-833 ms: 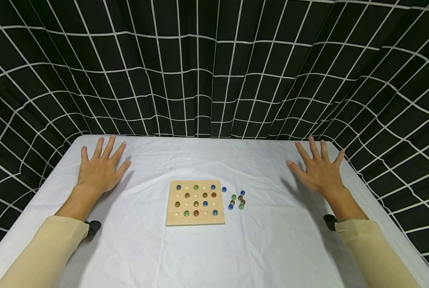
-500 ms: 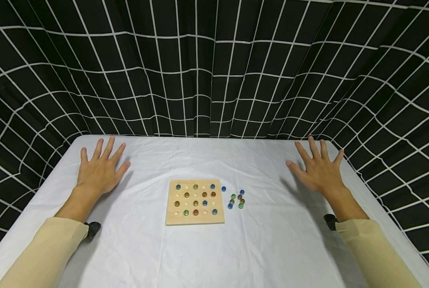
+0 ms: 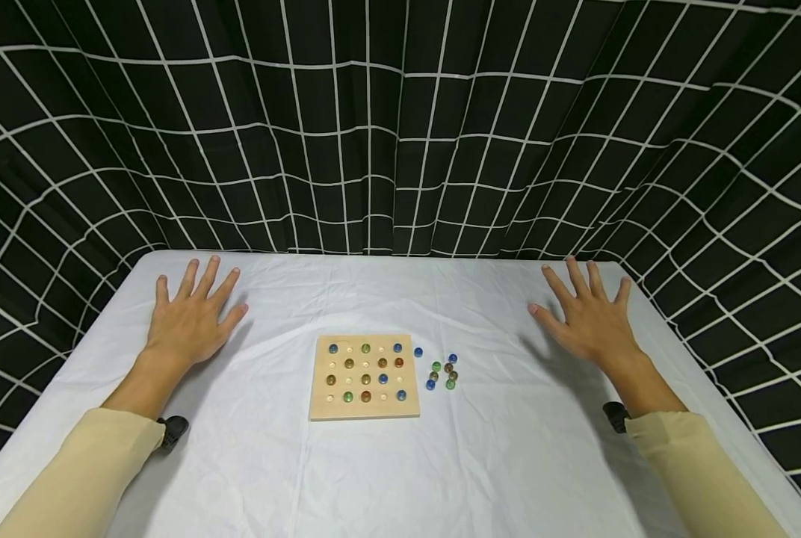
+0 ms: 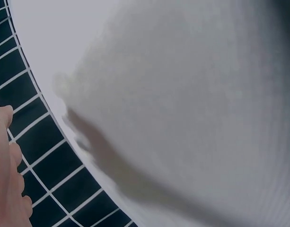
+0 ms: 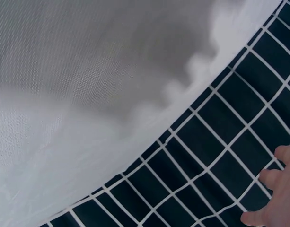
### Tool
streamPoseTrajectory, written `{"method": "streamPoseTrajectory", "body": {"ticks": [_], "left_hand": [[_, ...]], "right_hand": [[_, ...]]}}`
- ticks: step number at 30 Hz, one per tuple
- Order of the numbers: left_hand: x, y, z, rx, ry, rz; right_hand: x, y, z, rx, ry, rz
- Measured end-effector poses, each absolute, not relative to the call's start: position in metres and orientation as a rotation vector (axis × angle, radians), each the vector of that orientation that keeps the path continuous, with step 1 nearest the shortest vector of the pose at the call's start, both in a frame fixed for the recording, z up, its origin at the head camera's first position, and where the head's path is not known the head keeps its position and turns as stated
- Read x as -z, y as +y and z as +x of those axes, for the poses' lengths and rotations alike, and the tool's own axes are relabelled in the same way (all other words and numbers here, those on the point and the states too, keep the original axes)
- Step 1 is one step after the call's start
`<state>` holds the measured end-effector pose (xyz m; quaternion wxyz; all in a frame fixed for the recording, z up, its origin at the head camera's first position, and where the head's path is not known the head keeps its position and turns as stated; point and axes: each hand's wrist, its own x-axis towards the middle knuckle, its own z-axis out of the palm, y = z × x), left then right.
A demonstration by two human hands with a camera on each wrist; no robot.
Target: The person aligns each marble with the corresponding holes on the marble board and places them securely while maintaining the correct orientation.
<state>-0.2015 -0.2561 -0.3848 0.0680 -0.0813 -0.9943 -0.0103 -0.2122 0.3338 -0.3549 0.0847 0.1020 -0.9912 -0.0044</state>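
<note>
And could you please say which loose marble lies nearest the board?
The loose blue marble beside the wooden board's far right corner; other loose marbles lie farther right.

A screened-off booth: gridded black curtains stand around a white-covered table.

Flat pale wooden board, part-filled with coloured marbles in rows, loose marbles to its right.

Twenty marbles and one wooden board counted
Twelve marbles are held in the board and eight are seen loose: three blue, two green, three brownish. Eight bare hollows are shown. One left hand, one right hand, two beige sleeves and two black wrist pieces can be counted.
</note>
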Motion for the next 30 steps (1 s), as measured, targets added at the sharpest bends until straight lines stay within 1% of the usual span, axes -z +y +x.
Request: {"method": "streamPoseTrajectory", "body": {"ticks": [17,24,30], "left_hand": [[0.380,-0.223,-0.189,-0.021,-2.990,-0.416],[0.380,-0.211,-0.176,0.054,-3.052,-0.617],[0.384,-0.199,-0.165,0.206,-3.037,-0.785]], "right_hand": [[0.355,0.311,-0.207,-0.028,-2.891,0.433],[0.357,0.298,-0.206,-0.090,-2.841,0.520],[0.358,0.283,-0.202,-0.328,-2.804,0.711]]}}
